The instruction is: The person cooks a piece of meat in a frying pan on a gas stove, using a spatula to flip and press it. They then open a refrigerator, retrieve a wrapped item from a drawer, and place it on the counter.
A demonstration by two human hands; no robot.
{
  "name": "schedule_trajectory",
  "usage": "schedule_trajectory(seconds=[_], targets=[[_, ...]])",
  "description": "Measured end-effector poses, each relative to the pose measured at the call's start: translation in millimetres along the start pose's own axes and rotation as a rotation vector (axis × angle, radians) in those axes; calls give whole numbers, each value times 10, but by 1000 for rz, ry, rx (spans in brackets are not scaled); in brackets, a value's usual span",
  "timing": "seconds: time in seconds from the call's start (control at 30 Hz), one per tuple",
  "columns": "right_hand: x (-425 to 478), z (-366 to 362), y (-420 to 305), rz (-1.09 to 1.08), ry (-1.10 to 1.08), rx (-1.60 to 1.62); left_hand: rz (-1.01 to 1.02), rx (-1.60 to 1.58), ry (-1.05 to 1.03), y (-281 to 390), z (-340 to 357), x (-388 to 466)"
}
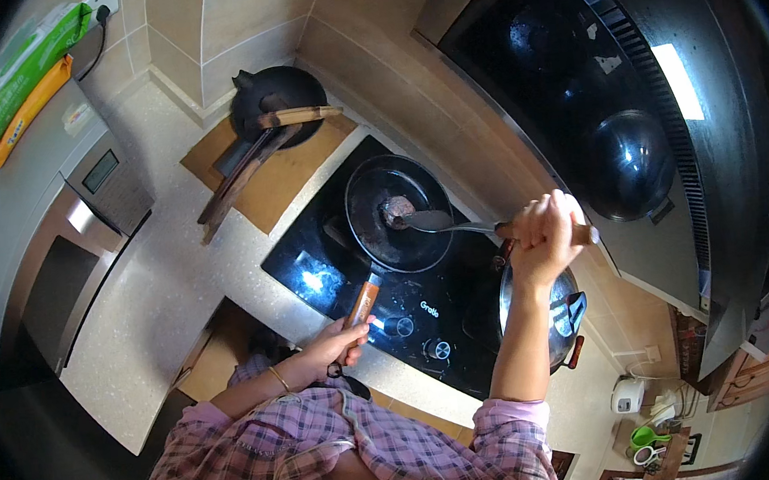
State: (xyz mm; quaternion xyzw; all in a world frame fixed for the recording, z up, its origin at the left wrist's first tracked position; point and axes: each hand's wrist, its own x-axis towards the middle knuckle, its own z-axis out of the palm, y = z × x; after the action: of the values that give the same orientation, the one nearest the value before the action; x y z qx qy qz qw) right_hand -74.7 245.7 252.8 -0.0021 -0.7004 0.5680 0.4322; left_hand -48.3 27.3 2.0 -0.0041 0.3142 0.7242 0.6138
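My left hand (340, 345) grips the brown handle of a dark frying pan (430, 253), which sits on the left burner of a black glass cooktop (476, 342). Raised above the right side of the cooktop, my right hand (547, 236) is closed around the wooden handle of a metal spatula (432, 221). The spatula's blade reaches into the pan and touches a small browned lump of food (396, 209). What kind of food it is, I cannot tell. Beneath my right forearm stands a pot with a lid (564, 317), partly hidden by the arm.
Behind the cooktop's left end, a black pan (285, 87) with wooden utensils across it rests on a brown board (265, 206). A silver appliance (63, 247) carrying wipes packs (35, 85) stands left. The range hood (618, 82) overhangs the right. A white appliance (626, 396) is farther right.
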Motion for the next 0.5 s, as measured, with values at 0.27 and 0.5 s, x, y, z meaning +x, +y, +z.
schedule_trajectory(seconds=[0.27, 0.5], targets=[[69, 75, 218, 148, -17, 38, 36, 0, 16, -33, 21, -38], [138, 54, 304, 229, 14, 162, 25, 14, 3, -8, 29, -30]])
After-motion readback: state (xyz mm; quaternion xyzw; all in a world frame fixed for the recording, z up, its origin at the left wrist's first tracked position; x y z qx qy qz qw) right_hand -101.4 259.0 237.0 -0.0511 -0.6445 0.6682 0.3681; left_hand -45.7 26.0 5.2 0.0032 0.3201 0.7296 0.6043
